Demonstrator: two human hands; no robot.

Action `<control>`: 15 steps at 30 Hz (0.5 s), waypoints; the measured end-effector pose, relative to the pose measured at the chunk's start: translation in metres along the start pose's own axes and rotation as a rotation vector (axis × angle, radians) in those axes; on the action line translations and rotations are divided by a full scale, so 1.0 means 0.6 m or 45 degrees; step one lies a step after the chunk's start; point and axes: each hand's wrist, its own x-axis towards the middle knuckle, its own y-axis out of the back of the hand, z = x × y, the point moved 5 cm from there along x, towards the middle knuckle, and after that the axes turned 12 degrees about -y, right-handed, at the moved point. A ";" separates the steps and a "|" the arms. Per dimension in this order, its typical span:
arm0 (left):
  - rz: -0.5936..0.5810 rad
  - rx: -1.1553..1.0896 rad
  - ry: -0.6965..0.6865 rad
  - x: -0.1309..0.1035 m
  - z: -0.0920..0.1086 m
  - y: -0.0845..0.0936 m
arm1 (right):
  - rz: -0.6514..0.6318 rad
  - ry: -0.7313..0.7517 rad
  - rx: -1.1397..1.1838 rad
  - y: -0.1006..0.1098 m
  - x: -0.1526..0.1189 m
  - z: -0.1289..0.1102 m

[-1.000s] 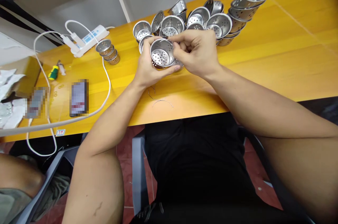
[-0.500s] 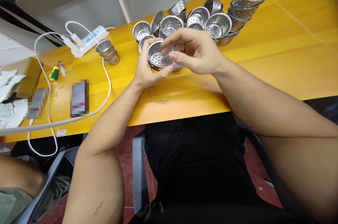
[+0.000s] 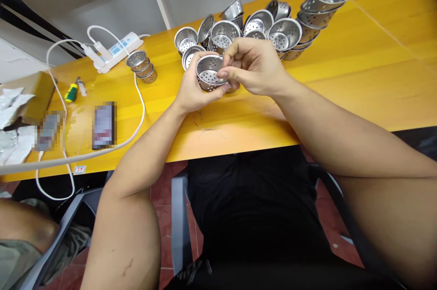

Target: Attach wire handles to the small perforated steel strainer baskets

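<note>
My left hand (image 3: 196, 89) is wrapped round a perforated metal strainer cup (image 3: 209, 73), its open mouth tilted up towards me. At the cup's right rim, my right hand (image 3: 251, 64) has thumb and fingertips pinched together. What lies in that pinch is too small to make out; a thin line shows beside the fingertips at the rim. Part of another metal cup shows beneath my hands. Below, on the table, lie a few thin curved wires (image 3: 211, 129). Just behind my hands stands a group of similar perforated cups (image 3: 223, 37).
On the right rises a leaning stack of cups (image 3: 317, 19). To the left are a short stack of cups (image 3: 141, 67), a white power strip (image 3: 119, 51) with cables, a green-yellow screwdriver (image 3: 71, 93) and a phone (image 3: 103, 125). Someone's leg (image 3: 27, 226) shows at lower left.
My right hand's fingers have closed from a loose, spread curl into a pinch at the cup's rim. My left hand still holds the cup. The view has shifted slightly.
</note>
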 end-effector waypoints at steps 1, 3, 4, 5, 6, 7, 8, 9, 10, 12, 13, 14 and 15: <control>-0.004 -0.002 0.007 0.001 0.001 0.000 | -0.005 -0.005 0.007 0.000 0.000 0.000; -0.012 -0.003 0.017 0.002 0.004 0.001 | -0.019 -0.019 0.011 -0.001 -0.001 0.000; -0.017 -0.001 0.021 0.003 0.005 0.001 | -0.028 -0.030 0.011 -0.001 -0.001 0.000; -0.022 -0.002 0.025 0.004 0.007 0.001 | -0.037 -0.041 0.009 -0.001 -0.002 0.000; -0.026 -0.004 0.026 0.005 0.008 0.002 | -0.046 -0.051 0.010 -0.001 -0.002 0.000; -0.031 -0.010 0.025 0.005 0.010 0.002 | -0.056 -0.059 0.013 -0.002 -0.002 0.000; -0.036 -0.021 0.023 0.005 0.012 0.002 | -0.064 -0.062 0.020 -0.002 -0.003 0.000; -0.040 -0.038 0.021 0.006 0.013 0.002 | -0.070 -0.059 0.029 -0.002 -0.003 0.000; -0.040 -0.059 0.017 0.006 0.013 0.001 | -0.076 -0.053 0.038 -0.001 -0.003 -0.001; -0.028 -0.103 0.004 0.005 0.013 0.001 | -0.094 -0.030 0.048 -0.002 -0.004 -0.002; -0.017 -0.116 -0.004 0.005 0.011 0.001 | -0.098 -0.015 0.047 -0.002 -0.004 -0.003; -0.011 -0.116 -0.009 0.004 0.009 0.002 | -0.098 -0.002 0.043 -0.002 -0.004 -0.003; -0.010 -0.102 -0.010 0.003 0.007 0.002 | -0.095 0.009 0.037 -0.001 -0.004 -0.003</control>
